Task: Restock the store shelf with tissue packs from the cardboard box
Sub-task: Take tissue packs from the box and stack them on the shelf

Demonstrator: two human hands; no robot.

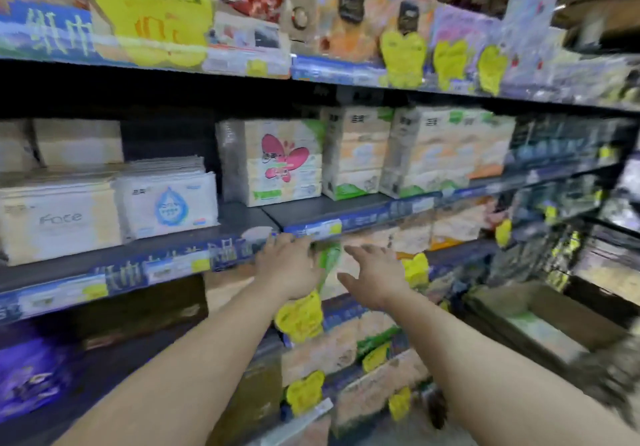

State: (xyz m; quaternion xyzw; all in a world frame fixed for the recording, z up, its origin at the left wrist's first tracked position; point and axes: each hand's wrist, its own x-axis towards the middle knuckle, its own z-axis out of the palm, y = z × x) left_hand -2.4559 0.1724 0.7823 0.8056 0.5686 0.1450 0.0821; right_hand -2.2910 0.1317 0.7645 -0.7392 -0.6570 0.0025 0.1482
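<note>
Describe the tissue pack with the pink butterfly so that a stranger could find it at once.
Start at the dark middle shelf, the one above both hands. Near its centre stands a tall cream plastic-wrapped tissue pack with a pink butterfly. The lower white pack with a blue water drop to its left and the cream packs to its right have no butterfly.

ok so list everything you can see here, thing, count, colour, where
face tissue pack: one, white and cream, middle shelf far left
water-drop tissue pack: one, white with blue drop, right of it
butterfly tissue pack: one, cream with pink butterfly, middle shelf centre
green-trimmed tissue packs: several, cream and orange, middle shelf right
yellow price tags: many, yellow, hanging off shelf edges
cardboard box: one, brown, open, lower right
left hand: open, at the middle shelf edge
right hand: open, fingers spread, beside it
</note>
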